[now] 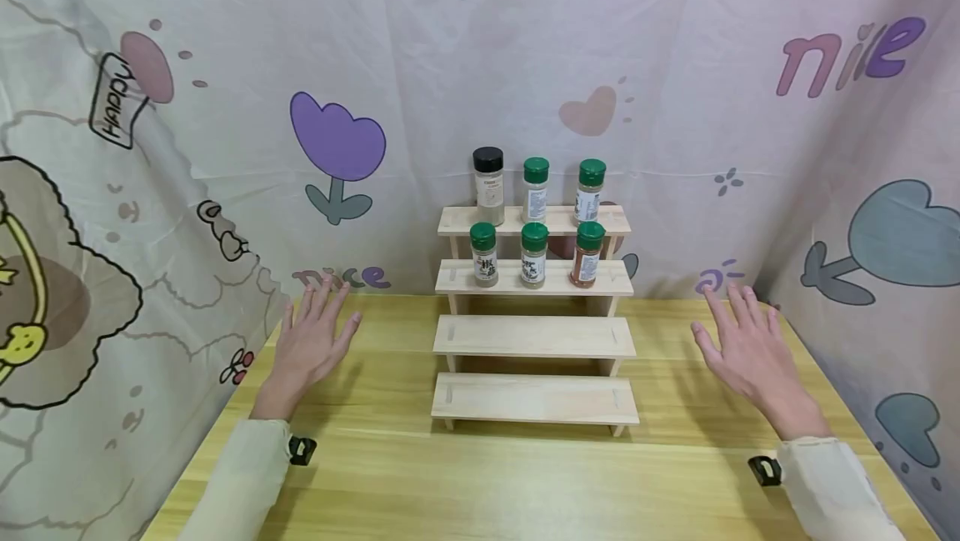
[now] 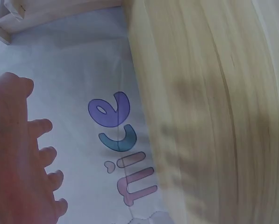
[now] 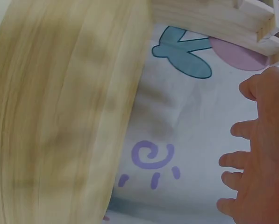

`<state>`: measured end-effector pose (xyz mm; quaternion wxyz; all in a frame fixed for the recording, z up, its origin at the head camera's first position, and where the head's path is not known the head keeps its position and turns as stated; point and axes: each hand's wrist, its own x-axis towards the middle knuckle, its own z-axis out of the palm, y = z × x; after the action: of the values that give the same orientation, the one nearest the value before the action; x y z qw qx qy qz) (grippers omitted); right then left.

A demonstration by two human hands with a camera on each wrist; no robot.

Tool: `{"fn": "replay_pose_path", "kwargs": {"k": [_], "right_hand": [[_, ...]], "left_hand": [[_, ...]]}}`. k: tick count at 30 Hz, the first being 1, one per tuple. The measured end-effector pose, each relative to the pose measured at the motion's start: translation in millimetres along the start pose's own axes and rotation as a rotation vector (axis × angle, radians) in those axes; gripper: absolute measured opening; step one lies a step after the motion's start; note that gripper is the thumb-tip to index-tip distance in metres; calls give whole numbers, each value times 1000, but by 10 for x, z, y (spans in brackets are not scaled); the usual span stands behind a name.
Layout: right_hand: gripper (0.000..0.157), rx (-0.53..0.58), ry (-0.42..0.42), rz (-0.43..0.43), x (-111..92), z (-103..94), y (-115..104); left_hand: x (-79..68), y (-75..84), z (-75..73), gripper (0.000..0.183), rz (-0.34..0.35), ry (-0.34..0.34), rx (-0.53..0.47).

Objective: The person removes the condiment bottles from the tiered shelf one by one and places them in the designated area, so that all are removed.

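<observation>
A stepped wooden rack (image 1: 534, 336) stands in the middle of the table in the head view. On its top step are a taller black-capped spice jar (image 1: 490, 191) and two green-capped jars, one in the middle (image 1: 536, 192) and one at the right (image 1: 588, 193). The step below carries three green-capped jars, at left (image 1: 485, 261), middle (image 1: 533, 261) and right (image 1: 587, 261), the last with reddish contents. Both lower steps are bare. My left hand (image 1: 309, 345) hovers left of the rack, fingers spread, holding nothing. Likewise spread, my right hand (image 1: 756, 358) is to its right, touching no jar.
The wooden table (image 1: 525, 483) ends at a printed cloth (image 1: 450, 66) that hangs behind it and along both sides. Black clips (image 1: 302, 450) sit at both sleeve cuffs. In the wrist views, parts of the rack show at the upper corners.
</observation>
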<state>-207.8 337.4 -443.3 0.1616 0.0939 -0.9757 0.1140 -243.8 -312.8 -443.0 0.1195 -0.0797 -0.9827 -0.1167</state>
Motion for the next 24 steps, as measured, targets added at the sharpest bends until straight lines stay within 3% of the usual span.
{"fn": "replay_pose_path", "kwargs": {"k": [9,18,24], "right_hand": [[64,62,29,-10,-12,-61,-188],[61,280,131,-30,-18,-61,-519],[61,428,160,5,-69,9,-668]], "left_hand": [[-31,132,-1,71,3,19,-37],[-15,418,22,61,83,222,-220],[-7,696,3,57,88,254,-367]]}}
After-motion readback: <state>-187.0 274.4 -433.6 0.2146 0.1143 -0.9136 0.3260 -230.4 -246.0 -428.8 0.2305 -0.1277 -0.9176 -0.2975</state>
